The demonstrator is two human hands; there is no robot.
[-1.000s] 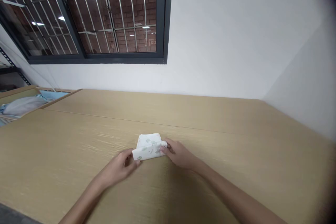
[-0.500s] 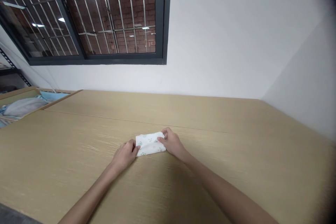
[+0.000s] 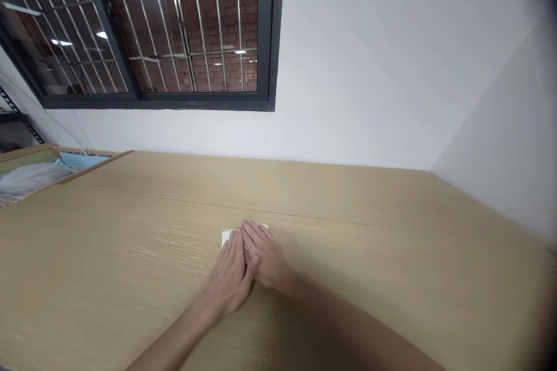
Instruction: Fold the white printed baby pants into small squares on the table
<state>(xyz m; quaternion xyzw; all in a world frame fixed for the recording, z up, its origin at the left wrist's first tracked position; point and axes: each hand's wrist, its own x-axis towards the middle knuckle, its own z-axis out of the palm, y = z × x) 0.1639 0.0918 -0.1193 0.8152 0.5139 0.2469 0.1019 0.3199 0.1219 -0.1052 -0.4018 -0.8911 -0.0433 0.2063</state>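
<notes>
A small folded white cloth [image 3: 225,236] with a faint green print lies on the light wooden table [image 3: 348,255], almost wholly covered by my hands. My left hand [image 3: 230,275] lies flat on its left part, fingers stretched out and together. My right hand [image 3: 265,255] lies flat beside it on the right part, fingers also straight. Only a white corner at the left and a sliver at the far edge show. Neither hand grips anything.
A wooden box [image 3: 39,171] with light blue and grey fabric stands at the far left of the table. A white wall and a dark-framed barred window [image 3: 143,29] rise behind the table. A seam runs across the tabletop beyond my hands.
The cloth was folded over onto itself into a smaller packet. My hands left its two ends, came together and now press flat on top of it.
</notes>
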